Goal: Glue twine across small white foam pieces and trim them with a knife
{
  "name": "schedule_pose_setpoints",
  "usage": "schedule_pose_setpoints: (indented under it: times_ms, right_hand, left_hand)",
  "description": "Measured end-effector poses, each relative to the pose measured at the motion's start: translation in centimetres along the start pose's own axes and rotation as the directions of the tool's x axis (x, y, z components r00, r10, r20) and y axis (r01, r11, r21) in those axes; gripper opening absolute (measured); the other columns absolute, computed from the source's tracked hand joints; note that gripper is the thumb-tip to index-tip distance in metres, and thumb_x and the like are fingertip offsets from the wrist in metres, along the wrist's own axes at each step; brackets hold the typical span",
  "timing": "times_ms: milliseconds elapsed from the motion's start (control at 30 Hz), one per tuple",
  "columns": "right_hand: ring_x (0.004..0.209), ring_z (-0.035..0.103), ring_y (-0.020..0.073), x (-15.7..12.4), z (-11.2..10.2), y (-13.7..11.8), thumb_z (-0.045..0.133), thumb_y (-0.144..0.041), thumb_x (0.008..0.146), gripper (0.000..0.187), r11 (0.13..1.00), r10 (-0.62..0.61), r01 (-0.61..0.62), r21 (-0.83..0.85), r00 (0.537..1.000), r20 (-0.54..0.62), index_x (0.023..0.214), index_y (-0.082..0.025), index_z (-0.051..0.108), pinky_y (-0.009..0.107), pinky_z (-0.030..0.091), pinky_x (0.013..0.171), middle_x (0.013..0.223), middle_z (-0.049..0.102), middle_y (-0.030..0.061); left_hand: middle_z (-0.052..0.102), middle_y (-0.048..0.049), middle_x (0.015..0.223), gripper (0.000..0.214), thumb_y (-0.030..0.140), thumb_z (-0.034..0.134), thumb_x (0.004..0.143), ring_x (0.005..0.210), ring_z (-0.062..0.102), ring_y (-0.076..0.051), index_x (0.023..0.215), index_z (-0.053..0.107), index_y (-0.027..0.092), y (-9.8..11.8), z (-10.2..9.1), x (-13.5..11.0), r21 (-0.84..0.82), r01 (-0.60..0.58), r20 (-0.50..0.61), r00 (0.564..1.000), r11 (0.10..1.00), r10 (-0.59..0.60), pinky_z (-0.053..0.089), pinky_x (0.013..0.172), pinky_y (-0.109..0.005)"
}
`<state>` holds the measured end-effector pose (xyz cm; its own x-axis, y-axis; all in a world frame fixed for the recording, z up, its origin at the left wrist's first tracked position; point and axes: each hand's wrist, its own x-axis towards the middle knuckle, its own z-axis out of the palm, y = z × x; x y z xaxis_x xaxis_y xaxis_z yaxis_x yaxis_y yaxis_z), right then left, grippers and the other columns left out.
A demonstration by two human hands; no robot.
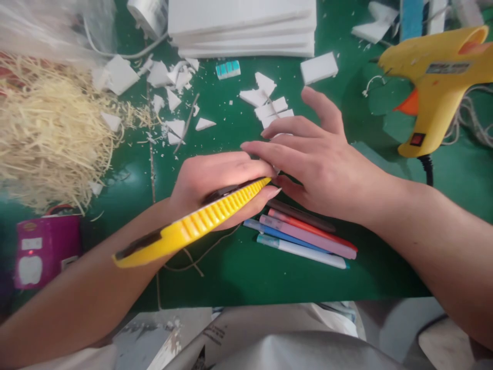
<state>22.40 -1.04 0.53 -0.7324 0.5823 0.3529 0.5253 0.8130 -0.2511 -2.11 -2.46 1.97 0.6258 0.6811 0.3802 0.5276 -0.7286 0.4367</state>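
Head — left hand (210,172) clenched round cutter (208,217)

With the person's left hand (217,170) and right hand (321,164) as the dial's centre over the green table (265,288), I see a stack of flat white foam boards (242,18) at twelve o'clock. A rectangular white foam block (319,68) sits at one, a yellow plastic glue gun (439,85) at two. Slim multicoloured plastic pens (308,236) lie together at five. A purple box (54,241) stands at eight, a pale-yellow straw heap (57,123) beyond it towards nine. Jagged white foam scraps (158,74) lie at ten. In the left hand is a long yellow-and-black plastic cutter (196,226).
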Motion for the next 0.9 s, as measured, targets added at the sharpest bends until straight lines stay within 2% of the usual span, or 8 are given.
schedule_pose_setpoints:
  times_ms: [200, 400, 533, 633, 767, 900]
  right_hand:
    - [0.134, 0.071, 0.0277, 0.2, -0.2, 0.0, 0.05, -0.022, 0.114, 0.043, 1.0, 0.013, -0.013, 0.023, 1.0, 0.004, 0.155, -0.024, 0.062, 0.069, 0.027, 0.138, 0.124, 0.084, 0.0085]
    - [0.13, 0.074, 0.0284, 0.3, 0.0, -0.2, 0.051, -0.017, 0.112, 0.044, 0.999, 0.028, -0.028, 0.017, 1.0, -0.011, 0.153, -0.022, 0.067, 0.07, 0.031, 0.137, 0.118, 0.086, 0.009]
    - [0.132, 0.074, 0.0283, 0.3, 0.0, -0.3, 0.05, -0.014, 0.111, 0.044, 1.0, 0.017, -0.016, 0.019, 1.0, -0.02, 0.152, -0.018, 0.066, 0.068, 0.033, 0.138, 0.117, 0.086, 0.0103]
    - [0.131, 0.075, 0.0288, 0.3, 0.0, -0.2, 0.05, -0.014, 0.111, 0.044, 0.999, 0.019, -0.018, 0.028, 1.0, -0.017, 0.151, -0.018, 0.067, 0.069, 0.033, 0.137, 0.117, 0.086, 0.0106]
    - [0.132, 0.074, 0.0288, 0.3, 0.0, -0.2, 0.051, -0.012, 0.109, 0.047, 0.999, 0.034, -0.034, 0.042, 0.999, 0.004, 0.152, -0.022, 0.066, 0.07, 0.032, 0.137, 0.12, 0.086, 0.0094]
    - [0.133, 0.073, 0.0284, 0.2, 0.0, -0.2, 0.049, -0.015, 0.111, 0.046, 0.999, 0.037, -0.037, 0.028, 0.999, 0.007, 0.153, -0.022, 0.065, 0.069, 0.029, 0.138, 0.119, 0.085, 0.0096]
  left_hand:
    - [0.086, 0.0017, 0.098, 0.017, 0.035, 0.067, 0.109, 0.086, 0.083, -0.017, 0.112, 0.082, 0.028, 0.4, 0.0, 0.0, -0.009, 0.025, -0.008, 1.0, 1.0, -0.025, 0.067, 0.082, -0.027]
    - [0.086, 0.0008, 0.096, 0.019, 0.036, 0.066, 0.109, 0.081, 0.082, -0.015, 0.115, 0.081, 0.026, -0.4, 0.0, -0.6, -0.03, -0.048, 0.011, 0.999, 0.998, 0.048, 0.065, 0.077, -0.022]
    - [0.085, -0.001, 0.09, 0.027, 0.037, 0.059, 0.11, 0.077, 0.081, -0.016, 0.115, 0.083, 0.025, -0.3, 0.4, -1.0, -0.058, 0.036, 0.075, 0.997, 0.998, -0.031, 0.065, 0.079, -0.023]
    - [0.084, 0.0007, 0.087, 0.023, 0.034, 0.061, 0.109, 0.072, 0.079, -0.015, 0.111, 0.083, 0.026, 0.0, 0.3, -0.8, -0.057, 0.047, 0.044, 0.998, 0.997, -0.044, 0.064, 0.075, -0.022]
    - [0.088, 0.0013, 0.095, 0.011, 0.026, 0.069, 0.106, 0.08, 0.082, -0.012, 0.108, 0.08, 0.025, -0.2, -0.1, -0.5, -0.041, -0.051, -0.05, 0.998, 0.998, 0.049, 0.064, 0.078, -0.018]
    - [0.087, -0.0006, 0.091, 0.009, 0.025, 0.071, 0.105, 0.077, 0.081, -0.01, 0.108, 0.08, 0.021, -0.6, 0.0, -0.1, -0.062, -0.12, -0.088, 0.989, 0.991, 0.114, 0.064, 0.077, -0.017]
